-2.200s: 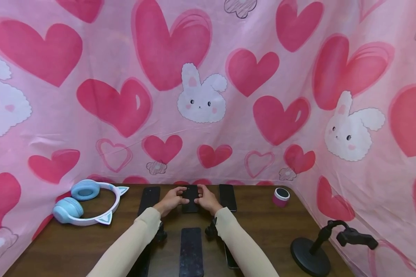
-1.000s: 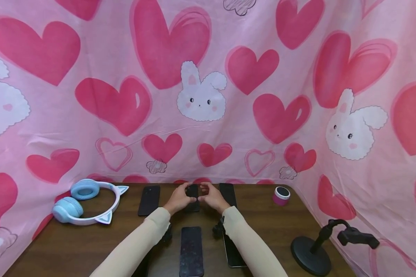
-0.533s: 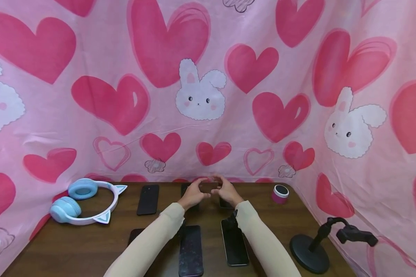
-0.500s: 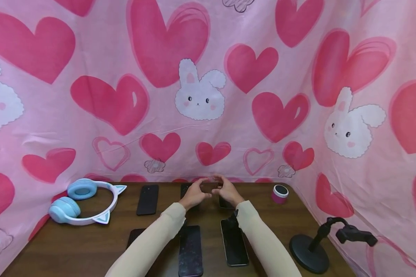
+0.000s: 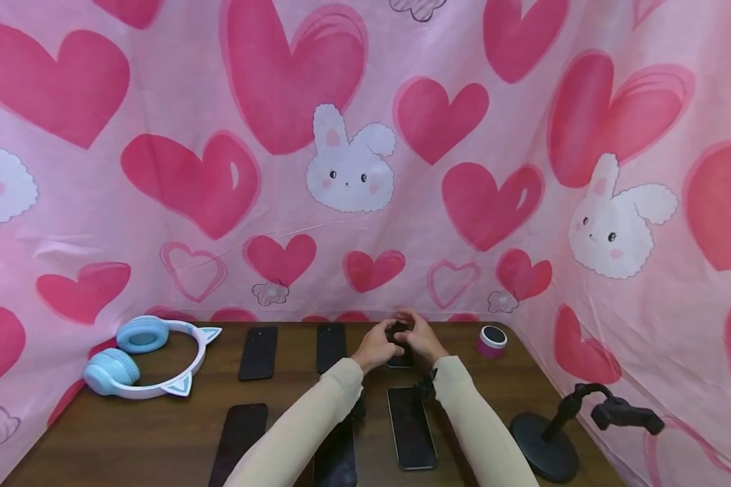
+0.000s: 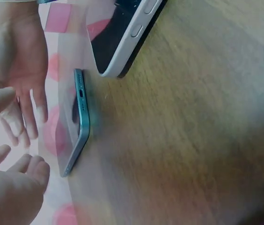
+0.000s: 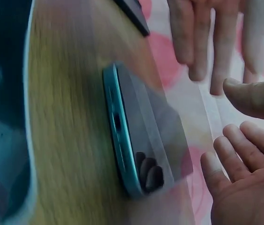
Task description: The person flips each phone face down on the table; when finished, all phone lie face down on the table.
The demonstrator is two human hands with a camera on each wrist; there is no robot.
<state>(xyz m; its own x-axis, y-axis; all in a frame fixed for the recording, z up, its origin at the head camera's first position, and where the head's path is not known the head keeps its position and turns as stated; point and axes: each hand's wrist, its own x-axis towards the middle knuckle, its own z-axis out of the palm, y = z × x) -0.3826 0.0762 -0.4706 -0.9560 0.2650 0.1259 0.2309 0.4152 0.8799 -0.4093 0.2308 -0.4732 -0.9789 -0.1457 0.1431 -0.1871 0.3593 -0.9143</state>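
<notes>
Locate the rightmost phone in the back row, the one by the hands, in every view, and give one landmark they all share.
Head: the phone is right of centre, below mid-height, partly hidden by the left hand and right hand.
Left wrist: the phone is left of centre.
Right wrist: the phone is near the centre.
Shared landmark: pink heart-patterned cloth.

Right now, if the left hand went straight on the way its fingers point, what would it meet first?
Probably the right hand, facing it above the far right phone. Depth is unclear; if it cleared that hand, the pink backdrop would come next.
</notes>
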